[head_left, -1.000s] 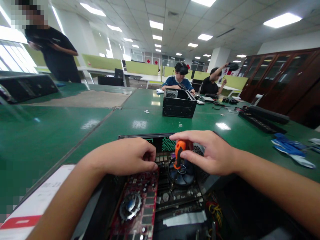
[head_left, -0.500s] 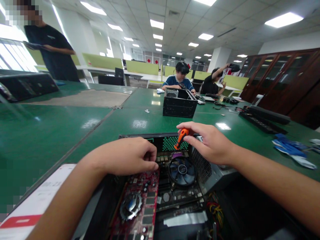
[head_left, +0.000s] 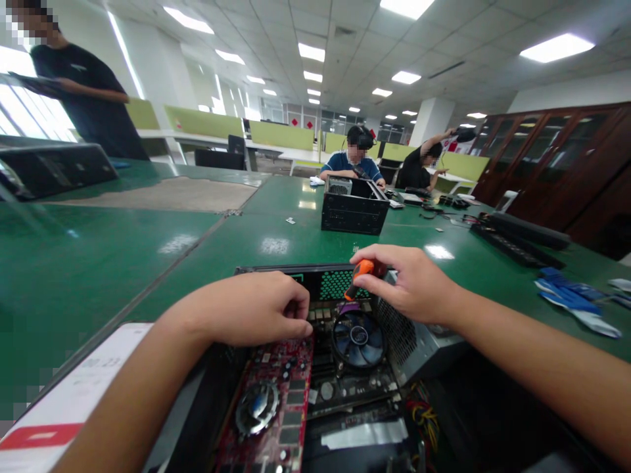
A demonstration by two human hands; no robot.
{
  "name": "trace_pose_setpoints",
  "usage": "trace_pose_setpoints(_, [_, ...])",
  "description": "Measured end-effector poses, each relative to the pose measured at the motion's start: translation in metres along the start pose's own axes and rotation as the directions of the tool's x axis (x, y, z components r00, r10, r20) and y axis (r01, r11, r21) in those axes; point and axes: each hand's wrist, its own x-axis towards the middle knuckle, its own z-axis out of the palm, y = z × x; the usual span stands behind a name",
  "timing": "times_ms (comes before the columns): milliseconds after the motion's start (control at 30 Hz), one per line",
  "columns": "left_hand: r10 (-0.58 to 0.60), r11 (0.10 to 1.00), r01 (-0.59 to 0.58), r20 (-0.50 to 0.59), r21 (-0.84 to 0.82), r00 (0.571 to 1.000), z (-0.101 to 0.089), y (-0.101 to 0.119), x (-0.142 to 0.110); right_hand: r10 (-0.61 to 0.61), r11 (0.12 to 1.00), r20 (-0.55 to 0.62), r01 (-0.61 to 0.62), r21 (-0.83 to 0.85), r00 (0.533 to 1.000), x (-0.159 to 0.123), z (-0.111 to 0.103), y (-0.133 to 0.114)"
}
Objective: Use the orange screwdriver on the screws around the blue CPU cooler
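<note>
My left hand (head_left: pixel 256 307) is closed at the far end of a red graphics card (head_left: pixel 293 384), its fingers curled down and the thumb along the card's edge. The fingertips are partly hidden. My right hand (head_left: pixel 407 279) grips an orange and black screwdriver (head_left: pixel 362 269), its handle slanting down to the left; I cannot make out the tip. Both hands are over an open computer case (head_left: pixel 276 268). Below the screwdriver is a round black CPU fan (head_left: pixel 359 336). A grey power supply (head_left: pixel 419 355) sits to its right.
Another open case (head_left: pixel 352 213) stands farther back on the green table (head_left: pixel 207 253), before a seated person (head_left: pixel 340 161). Blue and white gloves (head_left: pixel 574 299) lie at right. A printed sheet (head_left: pixel 93 374) is at left. Coloured cables (head_left: pixel 424 420) fill the case's right side.
The screwdriver handle has tilted and shifted slightly down and right in my right hand. My left hand stays in place. The standing person at left has shifted a little left in view.
</note>
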Motion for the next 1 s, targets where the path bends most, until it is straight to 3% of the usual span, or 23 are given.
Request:
trace_pose_setpoints(233, [0.03, 0.999, -0.03, -0.016, -0.012, 0.999, 0.002, -0.006, 0.001, -0.068, 0.997, 0.021, 0.069, -0.018, 0.997, -0.002, -0.002, 0.0])
trace_pose_setpoints(467, [0.063, 0.997, -0.065, -0.036, -0.031, 0.997, 0.005, -0.013, 0.002, -0.202, 0.976, -0.094, 0.208, 0.061, 0.975, -0.008, -0.019, -0.011])
trace_pose_setpoints(733, [0.027, 0.999, -0.028, -0.021, -0.017, 0.999, 0.004, -0.01, 0.003, -0.232, 0.969, 0.013, 0.23, 0.095, 0.973, -0.008, -0.02, -0.012])
trace_pose_setpoints(1000, [0.066, 0.997, -0.068, -0.05, -0.043, 0.997, 0.005, -0.014, 0.003, -0.254, 0.966, 0.009, 0.253, 0.041, 0.967, -0.008, -0.02, -0.01])
